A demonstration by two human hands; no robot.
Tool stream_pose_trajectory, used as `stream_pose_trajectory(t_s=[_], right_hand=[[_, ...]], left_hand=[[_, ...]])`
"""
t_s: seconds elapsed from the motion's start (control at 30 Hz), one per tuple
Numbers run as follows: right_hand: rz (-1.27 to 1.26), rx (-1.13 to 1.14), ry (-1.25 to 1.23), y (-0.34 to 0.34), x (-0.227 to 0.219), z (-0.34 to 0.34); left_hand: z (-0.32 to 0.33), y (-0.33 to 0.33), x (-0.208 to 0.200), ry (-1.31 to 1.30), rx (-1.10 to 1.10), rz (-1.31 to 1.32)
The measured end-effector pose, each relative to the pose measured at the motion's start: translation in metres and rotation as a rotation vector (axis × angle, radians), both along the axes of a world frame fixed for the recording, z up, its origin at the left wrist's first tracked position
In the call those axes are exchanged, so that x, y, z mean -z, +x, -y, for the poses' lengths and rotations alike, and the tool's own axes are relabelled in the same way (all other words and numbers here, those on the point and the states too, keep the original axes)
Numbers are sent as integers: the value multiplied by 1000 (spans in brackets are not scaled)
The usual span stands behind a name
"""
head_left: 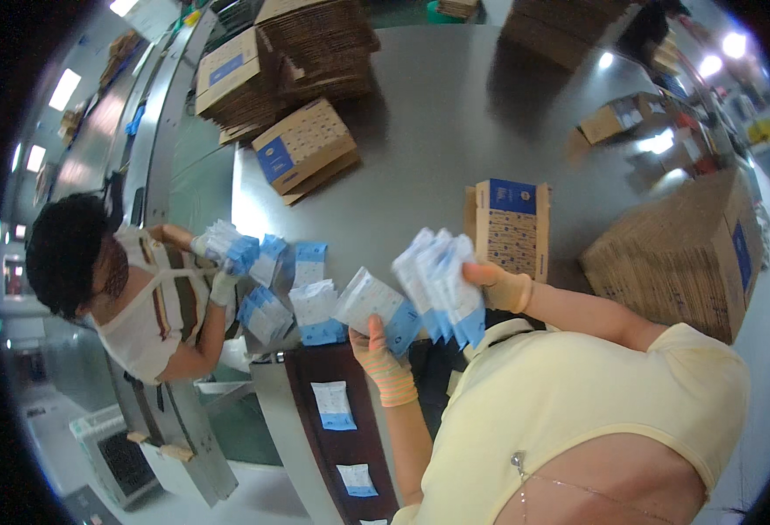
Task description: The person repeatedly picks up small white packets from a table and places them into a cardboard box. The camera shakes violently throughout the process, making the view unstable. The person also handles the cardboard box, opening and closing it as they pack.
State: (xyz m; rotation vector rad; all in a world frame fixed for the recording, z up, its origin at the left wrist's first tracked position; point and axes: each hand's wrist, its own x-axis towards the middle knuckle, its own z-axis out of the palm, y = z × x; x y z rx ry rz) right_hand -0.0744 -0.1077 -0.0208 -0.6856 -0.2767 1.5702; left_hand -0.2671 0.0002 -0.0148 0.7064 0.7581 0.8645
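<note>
My right hand [500,288], in a glove that leaves the fingertips bare, grips a fanned bunch of white-and-blue packets [437,282] above the table's near edge. Just left of it, my left hand [379,354], with a striped cuff, is closed on the lower edge of another white-and-blue packet [367,300]. That packet's blue end overlaps or lies close to the bunch. More packets [316,306] lie in small piles left of my left hand. Beyond my right hand an open cardboard box [513,229] with a blue panel stands on the metal table [428,114].
A dark conveyor belt [337,451] carries single packets below the table edge. At left a co-worker's gloved hands [224,284] hold packets. Stacks of flattened cartons stand at right [678,254] and far left [315,52]. Another box [308,150] sits near the far-left stack.
</note>
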Motion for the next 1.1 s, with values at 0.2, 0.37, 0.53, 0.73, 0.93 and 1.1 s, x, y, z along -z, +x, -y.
stream_pose_trajectory(t_s=[0.2,0.37,0.53,0.73,0.93,1.1], right_hand=[[470,231,93,-34,-44,-14],[837,306,152,-33,-67,5],[985,371,112,-23,-77,17],[758,253,84,4,-68,19],[360,113,48,21,-35,12],[113,109,-92,19,8,11]], left_hand=[[31,54,-66,42,-61,44],[41,54,-62,323,5,-218],[46,75,-64,258,55,-195],[38,88,-49,6,103,196],[28,74,16,28,124,301],[54,12,106,-366,-255,209]])
